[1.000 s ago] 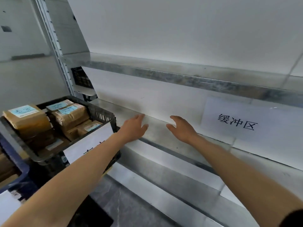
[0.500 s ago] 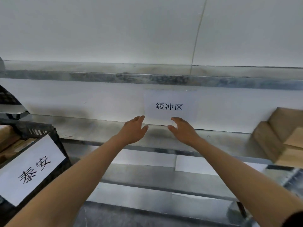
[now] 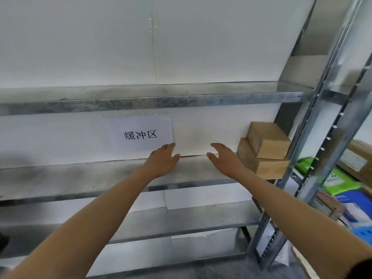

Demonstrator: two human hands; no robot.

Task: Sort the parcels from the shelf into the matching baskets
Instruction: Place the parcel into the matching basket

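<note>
Two brown cardboard parcels are stacked at the right end of the metal shelf point(image 3: 80, 178): a smaller upper parcel point(image 3: 268, 139) tilts on a larger lower parcel point(image 3: 261, 161). My left hand point(image 3: 163, 160) and my right hand point(image 3: 225, 158) both reach out over the shelf, palms facing each other, fingers apart, holding nothing. The right hand is just left of the parcels and apart from them. No basket is in view.
A white paper sign with black characters point(image 3: 138, 134) hangs on the back wall behind my left hand. A metal shelf upright point(image 3: 314, 137) stands at the right. Beyond it lie green and blue packages point(image 3: 342, 190) and boxes. More shelves run above and below.
The view has swung to the right: the black basket of parcels on the left has left the frame and the stacked parcels have come fully into view. Both hands stay outstretched and empty.
</note>
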